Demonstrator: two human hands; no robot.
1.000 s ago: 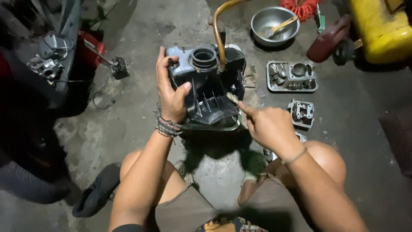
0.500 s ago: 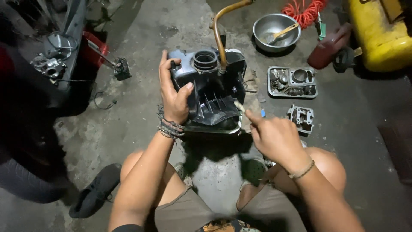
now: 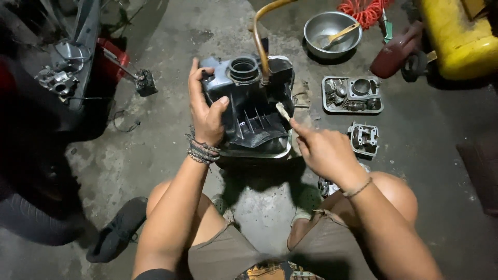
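A black plastic air-box housing [image 3: 254, 111] with a round opening on top stands tilted on the concrete floor in front of me. My left hand [image 3: 206, 111] grips its left side, with beaded bands on the wrist. My right hand [image 3: 322, 150] holds a small brush [image 3: 282, 110], whose tip rests against the ribbed inside of the housing. A yellowish hose [image 3: 259, 36] curves up behind the housing. A shallow metal pan [image 3: 270, 151] sits under the housing.
A steel bowl [image 3: 332, 31] with a brush in it sits at the back. A tray of engine parts [image 3: 353, 95] and a cylinder head [image 3: 364, 138] lie to the right. A yellow tank [image 3: 459, 36] is at the far right, a motorcycle [image 3: 46, 103] to the left.
My right hand has slid slightly down and right along the housing while holding the brush. My left hand has kept its grip.
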